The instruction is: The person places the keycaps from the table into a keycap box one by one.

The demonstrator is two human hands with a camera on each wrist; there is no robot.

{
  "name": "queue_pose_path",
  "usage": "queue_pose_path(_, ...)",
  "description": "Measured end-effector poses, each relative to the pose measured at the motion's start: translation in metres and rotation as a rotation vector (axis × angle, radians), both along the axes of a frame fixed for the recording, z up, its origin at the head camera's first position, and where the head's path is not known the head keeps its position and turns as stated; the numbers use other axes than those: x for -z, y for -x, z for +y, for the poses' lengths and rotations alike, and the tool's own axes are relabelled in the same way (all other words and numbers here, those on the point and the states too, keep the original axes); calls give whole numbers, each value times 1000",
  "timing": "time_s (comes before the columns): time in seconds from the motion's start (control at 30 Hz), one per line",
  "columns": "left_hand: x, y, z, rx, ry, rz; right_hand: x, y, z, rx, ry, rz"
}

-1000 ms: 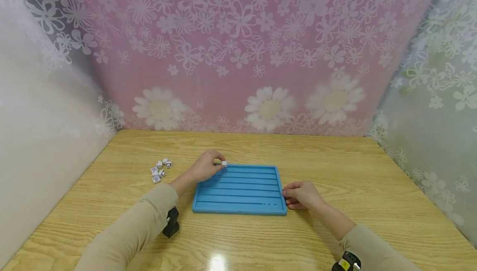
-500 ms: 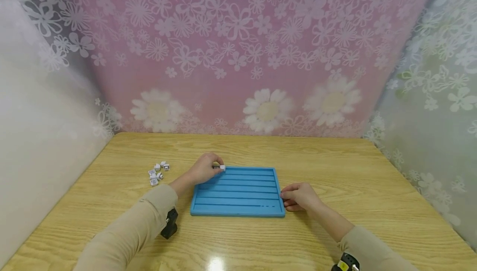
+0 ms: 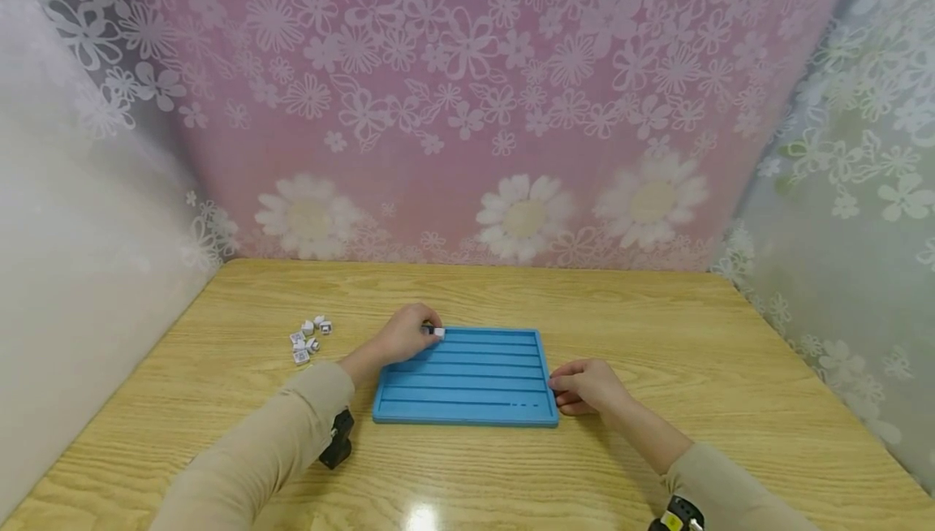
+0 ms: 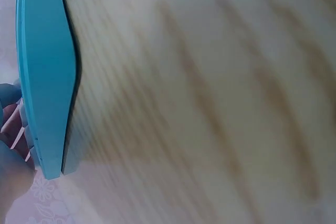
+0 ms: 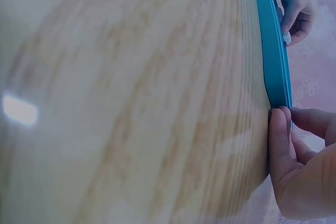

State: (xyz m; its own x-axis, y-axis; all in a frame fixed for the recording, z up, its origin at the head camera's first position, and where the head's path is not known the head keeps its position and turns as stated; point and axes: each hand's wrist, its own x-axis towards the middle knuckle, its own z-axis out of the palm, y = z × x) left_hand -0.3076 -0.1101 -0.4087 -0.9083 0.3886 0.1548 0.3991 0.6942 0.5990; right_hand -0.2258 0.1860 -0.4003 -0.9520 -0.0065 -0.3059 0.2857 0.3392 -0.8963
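Note:
A shallow blue tray (image 3: 467, 381) with raised parallel ridges lies on the table. At its far left corner my left hand (image 3: 406, 333) pinches a small white block (image 3: 440, 334) over the top row; the fingers hide part of that corner. My right hand (image 3: 593, 386) grips the tray's right edge. In the right wrist view, its thumb and fingers (image 5: 283, 124) meet at the tray's rim. The left wrist view has the tray's side wall (image 4: 50, 72) with curled fingers beyond it.
Several small white blocks (image 3: 301, 357), some with dark markings or hollow undersides, lie loose left of the tray on the wooden table (image 3: 467, 474). A pink flowered cloth (image 3: 424, 109) hangs behind the table, with pale panels at both sides.
The left hand, still pinching the white block, has shifted very slightly at the tray's far left corner. The right hand stays at the right edge; the head view tilted a little.

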Motion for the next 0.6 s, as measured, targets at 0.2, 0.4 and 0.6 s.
queue_pose_path(0.2, 0, 0, 0, -3, 22, 5, 1, 0, 0, 6, -2, -4)
queue_pose_path(0.4, 3, 2, 0, -4, 19, -17, 2, -1, 0, 3, -12, -2)
queue_pose_path(0.6, 1, 1, -1, -19, -8, -37, 1, 0, 0, 1, -8, 2)
